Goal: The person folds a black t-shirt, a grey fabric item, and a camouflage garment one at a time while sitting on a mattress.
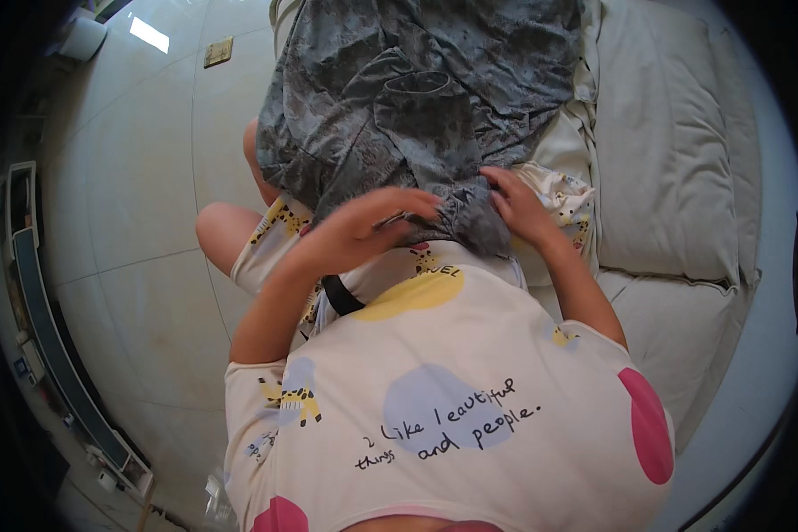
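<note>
A dark grey patterned garment (432, 133) lies crumpled over my lap and the seat in front of me, with a round banded opening facing up near its middle. My left hand (376, 216), slightly blurred, hovers over or rests on the near part of the cloth with its fingers spread; contact cannot be told. At the garment's right edge, my right hand (512, 199) touches the fabric with bent fingers; whether it pinches the cloth is unclear. My printed white top fills the lower part of the view.
A light sofa with cushions (662, 139) stands at the right. The tiled floor (139, 199) stretches along the left, with a small patterned square object (218, 52) on it. A long low cabinet (66, 346) runs along the far left. A white round bin-like container (83, 38) stands at the top left.
</note>
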Tool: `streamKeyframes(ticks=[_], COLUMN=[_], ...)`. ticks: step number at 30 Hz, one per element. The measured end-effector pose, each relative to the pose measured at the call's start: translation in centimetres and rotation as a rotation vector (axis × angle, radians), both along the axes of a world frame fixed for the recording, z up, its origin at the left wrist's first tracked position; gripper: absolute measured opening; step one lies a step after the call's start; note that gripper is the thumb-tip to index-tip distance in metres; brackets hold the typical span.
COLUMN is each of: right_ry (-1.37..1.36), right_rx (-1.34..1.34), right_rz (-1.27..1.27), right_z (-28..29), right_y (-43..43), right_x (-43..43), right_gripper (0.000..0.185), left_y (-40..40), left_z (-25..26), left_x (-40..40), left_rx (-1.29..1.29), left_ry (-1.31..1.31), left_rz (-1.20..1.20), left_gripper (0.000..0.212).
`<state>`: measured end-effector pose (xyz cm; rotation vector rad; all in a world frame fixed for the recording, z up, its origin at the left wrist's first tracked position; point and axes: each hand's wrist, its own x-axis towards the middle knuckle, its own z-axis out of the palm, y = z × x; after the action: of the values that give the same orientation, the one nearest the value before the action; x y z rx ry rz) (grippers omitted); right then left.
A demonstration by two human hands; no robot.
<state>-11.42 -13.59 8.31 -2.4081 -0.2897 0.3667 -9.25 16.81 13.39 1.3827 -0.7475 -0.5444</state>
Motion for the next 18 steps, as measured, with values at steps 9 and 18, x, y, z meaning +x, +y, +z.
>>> streamKeyframes(ticks=[9, 18], right_ry=[0.133, -0.243], right_rx=[-0.055, -0.063], right_rz=[0.039, 0.173], right_z=[4.3, -0.4], right_y=[0.2, 3.4], right_x=[-4.5, -0.6], right_gripper=[0.054, 0.042], left_y=[8.0, 8.7], left_z=[-5.7, -6.4], left_x=[-3.2, -3.5], left_rx=[0.964, 1.057], left_ry=[-0.672, -0.917], left_rz=[0.235, 0.222], left_gripper=[0.061, 0.054])
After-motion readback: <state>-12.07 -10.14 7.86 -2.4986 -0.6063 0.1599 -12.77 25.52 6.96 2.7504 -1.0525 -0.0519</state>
